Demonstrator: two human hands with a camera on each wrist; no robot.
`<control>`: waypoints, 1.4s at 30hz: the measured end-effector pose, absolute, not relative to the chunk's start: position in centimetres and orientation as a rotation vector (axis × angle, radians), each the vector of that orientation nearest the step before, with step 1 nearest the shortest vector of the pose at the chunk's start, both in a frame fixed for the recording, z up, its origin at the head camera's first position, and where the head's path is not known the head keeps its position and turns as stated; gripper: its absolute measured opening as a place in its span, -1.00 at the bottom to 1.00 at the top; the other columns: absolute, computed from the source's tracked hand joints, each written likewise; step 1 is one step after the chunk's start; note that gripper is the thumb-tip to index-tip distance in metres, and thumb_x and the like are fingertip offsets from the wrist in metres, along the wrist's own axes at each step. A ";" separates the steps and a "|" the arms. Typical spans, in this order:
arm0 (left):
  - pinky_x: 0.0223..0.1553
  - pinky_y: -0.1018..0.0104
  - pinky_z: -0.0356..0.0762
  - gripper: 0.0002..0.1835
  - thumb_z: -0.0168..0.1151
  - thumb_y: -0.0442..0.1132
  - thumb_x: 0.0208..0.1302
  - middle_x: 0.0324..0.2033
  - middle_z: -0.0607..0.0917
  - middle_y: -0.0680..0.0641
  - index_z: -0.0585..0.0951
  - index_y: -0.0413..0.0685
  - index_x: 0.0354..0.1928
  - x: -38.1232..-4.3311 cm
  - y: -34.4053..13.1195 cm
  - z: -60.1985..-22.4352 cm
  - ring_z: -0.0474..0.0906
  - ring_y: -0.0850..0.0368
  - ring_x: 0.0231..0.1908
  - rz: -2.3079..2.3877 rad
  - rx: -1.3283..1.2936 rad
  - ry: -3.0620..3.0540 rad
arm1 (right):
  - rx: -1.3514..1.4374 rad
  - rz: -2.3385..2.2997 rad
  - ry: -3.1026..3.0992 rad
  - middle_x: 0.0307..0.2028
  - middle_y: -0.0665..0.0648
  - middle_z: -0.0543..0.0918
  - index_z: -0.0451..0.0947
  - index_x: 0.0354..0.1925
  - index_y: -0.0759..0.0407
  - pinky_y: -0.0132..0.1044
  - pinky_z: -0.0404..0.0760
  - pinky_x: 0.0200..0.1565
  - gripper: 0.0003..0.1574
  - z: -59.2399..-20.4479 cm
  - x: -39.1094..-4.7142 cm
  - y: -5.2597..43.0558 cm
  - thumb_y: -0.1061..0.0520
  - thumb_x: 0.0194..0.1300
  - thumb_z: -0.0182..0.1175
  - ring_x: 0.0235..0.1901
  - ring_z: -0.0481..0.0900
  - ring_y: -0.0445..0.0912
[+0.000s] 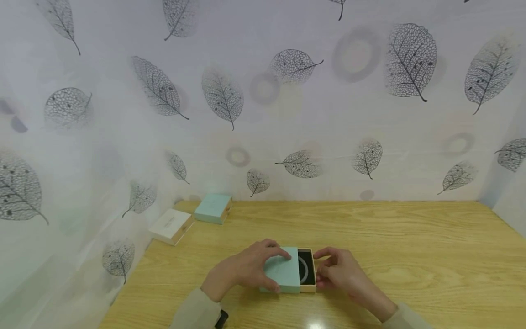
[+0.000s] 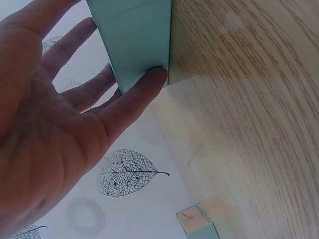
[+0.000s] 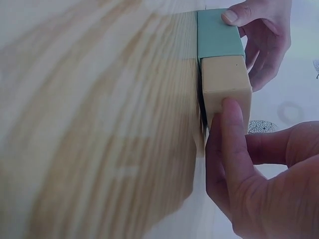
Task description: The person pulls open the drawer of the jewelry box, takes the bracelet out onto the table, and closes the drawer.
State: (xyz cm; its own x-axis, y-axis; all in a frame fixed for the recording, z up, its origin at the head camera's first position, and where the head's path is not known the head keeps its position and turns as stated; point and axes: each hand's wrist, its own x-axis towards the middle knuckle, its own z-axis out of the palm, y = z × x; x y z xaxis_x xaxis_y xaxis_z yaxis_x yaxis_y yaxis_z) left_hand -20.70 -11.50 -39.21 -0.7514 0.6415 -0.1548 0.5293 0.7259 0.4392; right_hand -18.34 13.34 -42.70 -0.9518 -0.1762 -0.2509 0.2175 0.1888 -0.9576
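Note:
A mint-green drawer box lies on the table, its cream inner tray partly out of the right end of the sleeve. Inside the tray's dark lining shows part of a pale grey ring, the rest hidden under the sleeve. My left hand grips the sleeve, thumb on the near side and fingers over the top and far side. At the tray's outer end is my right hand. In the right wrist view its fingertips touch the tray's end face.
Toward the back left of the wood-grain table lie a second mint-green box and a white box. A pale sheet with leaf prints rises behind the table and along its left side.

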 end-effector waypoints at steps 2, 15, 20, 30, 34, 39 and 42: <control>0.16 0.20 0.42 -0.32 0.45 0.16 -0.07 0.14 0.39 0.14 0.44 0.46 0.17 -20.7 -11.5 -39.2 0.31 0.22 0.09 0.541 0.915 2.630 | 0.038 -1.826 2.169 -0.38 0.21 0.53 0.41 0.04 0.43 -0.16 0.70 -0.34 -0.61 -42.8 -18.3 13.5 0.45 0.21 0.01 -0.47 0.63 -0.08; 0.17 0.18 0.41 -0.31 0.45 0.15 -0.08 0.16 0.40 0.12 0.44 0.45 0.18 -20.6 -11.5 -39.1 0.32 0.21 0.11 0.539 0.910 2.633 | 0.034 -1.800 2.166 -0.35 0.22 0.54 0.39 0.08 0.42 -0.16 0.70 -0.33 -0.60 -42.8 -18.3 14.4 0.44 0.24 0.00 -0.46 0.63 -0.07; 0.17 0.18 0.41 -0.31 0.45 0.15 -0.07 0.16 0.40 0.11 0.44 0.45 0.18 -20.6 -11.4 -39.1 0.33 0.21 0.10 0.541 0.913 2.633 | 0.043 -1.797 2.166 -0.35 0.22 0.54 0.39 0.07 0.43 -0.16 0.70 -0.33 -0.60 -42.6 -18.2 14.5 0.44 0.25 -0.01 -0.46 0.63 -0.07; 0.18 0.18 0.41 -0.31 0.45 0.15 -0.08 0.16 0.41 0.10 0.44 0.43 0.19 -20.6 -11.5 -39.0 0.33 0.20 0.10 0.549 0.913 2.627 | 0.016 -1.805 2.151 -0.36 0.21 0.52 0.37 0.09 0.45 -0.17 0.70 -0.34 -0.59 -42.5 -18.1 14.9 0.44 0.25 -0.01 -0.44 0.62 -0.06; 0.19 0.17 0.41 -0.31 0.45 0.15 -0.08 0.16 0.41 0.09 0.45 0.42 0.18 -20.6 -11.5 -39.0 0.33 0.20 0.11 0.546 0.916 2.625 | 0.020 -1.807 2.153 -0.36 0.21 0.52 0.36 0.09 0.44 -0.17 0.70 -0.34 -0.58 -42.6 -18.1 15.2 0.44 0.25 -0.01 -0.44 0.61 -0.05; 0.19 0.19 0.40 -0.31 0.46 0.15 -0.08 0.16 0.40 0.10 0.45 0.41 0.18 -20.6 -11.5 -39.0 0.32 0.21 0.11 0.559 0.918 2.622 | 0.050 -1.810 2.160 -0.36 0.22 0.53 0.37 0.09 0.43 -0.16 0.70 -0.34 -0.58 -42.6 -18.1 15.4 0.45 0.24 0.00 -0.44 0.61 -0.05; 0.19 0.19 0.40 -0.31 0.45 0.15 -0.08 0.17 0.40 0.10 0.45 0.41 0.18 -20.7 -11.6 -39.1 0.32 0.21 0.11 0.559 0.922 2.622 | 0.042 -1.808 2.158 -0.37 0.22 0.53 0.37 0.09 0.44 -0.16 0.70 -0.34 -0.58 -42.6 -18.1 15.5 0.45 0.24 -0.01 -0.44 0.61 -0.05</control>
State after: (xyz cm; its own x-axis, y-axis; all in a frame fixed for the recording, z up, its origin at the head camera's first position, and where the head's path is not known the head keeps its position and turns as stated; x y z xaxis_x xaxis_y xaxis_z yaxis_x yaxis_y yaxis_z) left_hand -20.66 -11.56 -39.08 -0.7468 0.6471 -0.1535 0.5282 0.7173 0.4544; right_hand -18.08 15.52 -42.62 -0.9467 -0.1836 -0.2645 0.2283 0.1966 -0.9535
